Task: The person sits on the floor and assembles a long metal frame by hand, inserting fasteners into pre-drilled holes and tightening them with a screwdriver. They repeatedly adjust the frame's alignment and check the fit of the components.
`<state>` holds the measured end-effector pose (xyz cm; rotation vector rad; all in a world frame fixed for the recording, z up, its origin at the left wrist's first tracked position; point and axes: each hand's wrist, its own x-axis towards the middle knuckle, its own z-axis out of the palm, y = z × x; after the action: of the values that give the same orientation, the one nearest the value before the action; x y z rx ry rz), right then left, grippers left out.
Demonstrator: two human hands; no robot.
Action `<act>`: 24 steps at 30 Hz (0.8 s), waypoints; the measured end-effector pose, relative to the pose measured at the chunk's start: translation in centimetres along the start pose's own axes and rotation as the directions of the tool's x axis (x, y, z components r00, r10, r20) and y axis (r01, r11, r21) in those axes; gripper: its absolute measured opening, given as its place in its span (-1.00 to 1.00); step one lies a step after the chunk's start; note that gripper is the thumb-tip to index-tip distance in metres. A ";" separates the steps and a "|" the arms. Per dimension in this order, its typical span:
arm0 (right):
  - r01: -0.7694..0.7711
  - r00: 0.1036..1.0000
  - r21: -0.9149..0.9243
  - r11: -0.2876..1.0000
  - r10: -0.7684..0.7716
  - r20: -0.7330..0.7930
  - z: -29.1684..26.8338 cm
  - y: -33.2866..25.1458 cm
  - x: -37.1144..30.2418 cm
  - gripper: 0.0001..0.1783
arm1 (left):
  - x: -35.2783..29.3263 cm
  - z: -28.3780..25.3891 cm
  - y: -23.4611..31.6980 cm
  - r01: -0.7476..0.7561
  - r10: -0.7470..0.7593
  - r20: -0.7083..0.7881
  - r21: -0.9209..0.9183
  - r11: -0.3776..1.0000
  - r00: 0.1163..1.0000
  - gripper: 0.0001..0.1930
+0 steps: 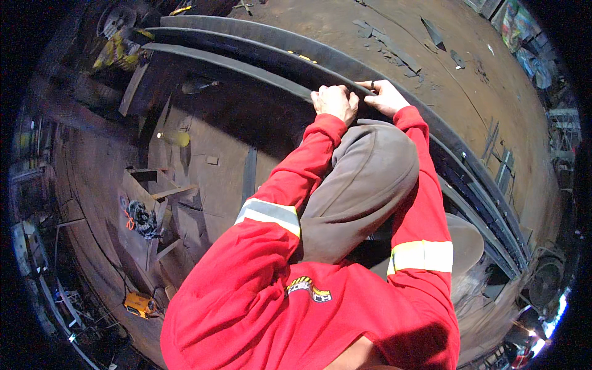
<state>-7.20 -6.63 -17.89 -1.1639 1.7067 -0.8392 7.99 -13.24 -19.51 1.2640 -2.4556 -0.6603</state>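
Note:
Long dark steel bars (234, 38) lie side by side, curving in this view from the upper left, past both hands, to the lower right. My left hand (335, 103) is closed over the edge of the nearest steel bar (246, 69), knuckles up. Just right of it, my right hand (385, 97), with a dark ring on one finger, grips the edge of the middle steel bar, its thumb on the near side. The undersides of both grips are hidden. My bent knee (364, 166) in grey-brown trousers sits between my red sleeves, below the bars.
At left stand a box-like frame (148, 246) with a black cable coil (143, 219) and a yellowish cup-like object (174, 138). A yellow-orange tool (140, 305) lies lower left. Flat scraps (394, 52) litter the floor beyond the bars. Colourful bags (521, 37) lie far right.

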 end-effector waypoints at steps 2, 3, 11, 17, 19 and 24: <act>0.014 1.000 0.036 0.999 -0.014 0.003 0.0 0.7 0.1 -0.48 | -0.1 0.3 0.1 -0.015 0.014 -0.052 -0.031 0.999 0.999 -0.71; 0.010 1.000 0.032 0.999 -0.009 -0.003 -0.2 1.1 0.0 -0.48 | 0.0 0.5 0.1 -0.019 0.017 -0.050 -0.037 0.999 0.999 -0.71; -0.025 1.000 0.066 0.998 0.024 0.007 0.0 1.2 0.1 -0.49 | 0.2 0.1 0.4 -0.055 0.056 -0.055 0.021 0.998 0.997 -0.75; -0.025 1.000 0.047 0.999 0.024 0.007 0.0 1.3 0.3 -0.48 | 0.5 0.4 0.2 -0.198 0.224 -0.139 0.183 0.963 0.965 -0.71; -0.009 1.000 0.073 0.997 0.010 -0.010 0.3 0.8 0.0 -0.49 | 0.1 -0.1 0.2 -0.118 0.131 -0.102 0.121 0.986 0.986 -0.70; -0.035 0.999 0.051 0.998 0.034 0.023 0.1 -0.1 -0.3 -0.49 | -0.6 -0.3 0.3 0.014 -0.011 -0.034 0.085 0.996 0.999 -0.65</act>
<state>-7.03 -6.41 -17.78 -1.1021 1.6734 -0.8415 8.25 -12.69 -19.11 1.3126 -2.4742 -0.5378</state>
